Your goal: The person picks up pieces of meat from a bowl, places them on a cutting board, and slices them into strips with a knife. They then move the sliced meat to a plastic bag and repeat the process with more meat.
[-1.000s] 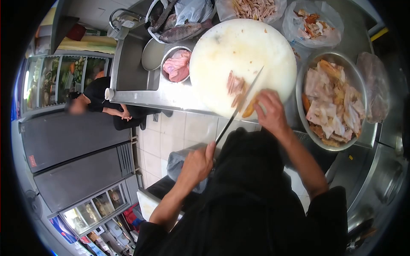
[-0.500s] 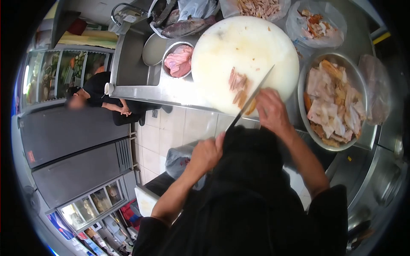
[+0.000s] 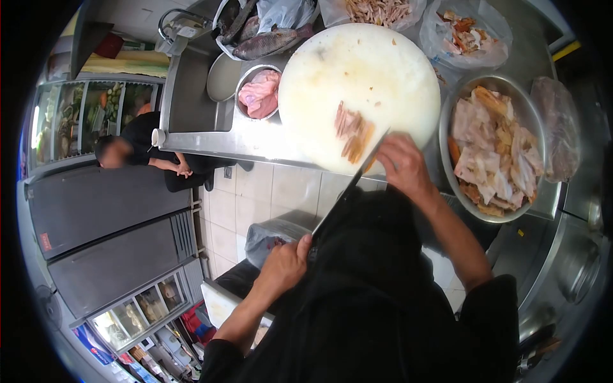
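My left hand (image 3: 285, 265) is closed around the handle of a long knife (image 3: 350, 186). Its blade slants up and right across the near edge of a round white cutting board (image 3: 357, 60), with the tip beside my right hand (image 3: 403, 163). The fingers of that hand are curled down at the board's edge on a brownish piece of meat (image 3: 370, 165), mostly hidden by the blade and fingers. Left of the blade, several cut meat strips (image 3: 353, 133) lie together on the board.
A metal bowl of sliced meat (image 3: 491, 150) stands right of the board. Pink raw meat (image 3: 260, 94) sits in a bowl left, near a sink (image 3: 185, 89). Behind are whole fish (image 3: 273, 43) and bags of shredded meat (image 3: 377, 11). A person (image 3: 143, 137) sits at the left.
My left hand has drawn the knife back, down and to the left, so its tip has come from mid-board to my right hand. My right hand stays at the board's edge.
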Action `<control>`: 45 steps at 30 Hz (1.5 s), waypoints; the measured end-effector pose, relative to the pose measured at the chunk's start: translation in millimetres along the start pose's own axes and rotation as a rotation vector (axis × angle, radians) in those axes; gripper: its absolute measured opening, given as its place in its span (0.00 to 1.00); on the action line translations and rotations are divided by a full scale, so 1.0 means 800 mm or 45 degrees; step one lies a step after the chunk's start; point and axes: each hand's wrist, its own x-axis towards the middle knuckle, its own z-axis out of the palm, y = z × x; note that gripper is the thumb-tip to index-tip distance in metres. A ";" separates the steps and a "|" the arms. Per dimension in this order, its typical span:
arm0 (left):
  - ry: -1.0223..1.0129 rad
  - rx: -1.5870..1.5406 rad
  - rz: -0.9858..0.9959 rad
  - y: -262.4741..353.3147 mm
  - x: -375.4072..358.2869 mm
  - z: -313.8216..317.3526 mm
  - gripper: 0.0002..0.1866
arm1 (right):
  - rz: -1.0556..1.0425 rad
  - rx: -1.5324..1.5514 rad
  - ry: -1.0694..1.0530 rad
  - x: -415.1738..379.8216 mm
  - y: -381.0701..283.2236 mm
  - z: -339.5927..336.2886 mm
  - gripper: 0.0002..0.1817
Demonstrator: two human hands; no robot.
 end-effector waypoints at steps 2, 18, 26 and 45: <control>-0.008 0.046 0.080 -0.007 0.018 0.020 0.37 | 0.013 -0.006 -0.019 -0.001 -0.002 0.000 0.05; 0.047 -0.192 -0.079 0.047 0.063 -0.015 0.41 | 0.263 -0.309 -0.158 0.015 -0.006 -0.029 0.07; 0.060 -0.192 -0.046 0.054 0.064 -0.002 0.40 | 0.595 -0.160 -0.406 0.036 -0.021 -0.078 0.10; 0.256 -0.596 -0.255 -0.013 0.052 0.011 0.47 | 0.071 -0.437 0.027 0.172 0.134 -0.128 0.21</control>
